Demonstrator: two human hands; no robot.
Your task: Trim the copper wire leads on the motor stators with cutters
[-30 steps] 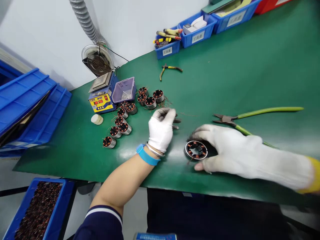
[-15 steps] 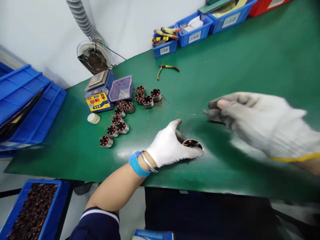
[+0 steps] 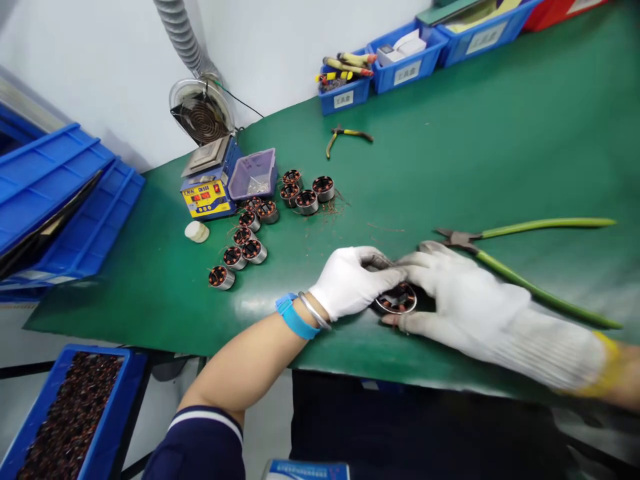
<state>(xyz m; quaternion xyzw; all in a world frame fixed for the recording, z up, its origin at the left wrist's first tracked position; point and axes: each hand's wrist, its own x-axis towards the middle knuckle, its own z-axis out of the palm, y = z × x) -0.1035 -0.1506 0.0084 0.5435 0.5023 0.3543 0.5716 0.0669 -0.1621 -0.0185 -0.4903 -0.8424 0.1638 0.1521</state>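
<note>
While both our gloved hands meet over one small motor coil (image 3: 399,299) near the front edge of the green table (image 3: 500,133), we judge that we are at the step of gripping this coil and working on its thin wire ends. Our left hand (image 3: 353,280) comes from the left with the wrist low on the table, and its fingers are closed together on the upper side of the coil. Our right hand (image 3: 463,293) lies flat and stretched from the right, thumb under the coil and fingers bent over it, so the coil is clamped between the two hands. The next move, we think, calls for one free hand, because the green-handled cutters (image 3: 505,247) rest open just behind the right hand. Other coils (image 3: 250,240) stand in a group well apart, beside the small blue machine (image 3: 207,193).
</note>
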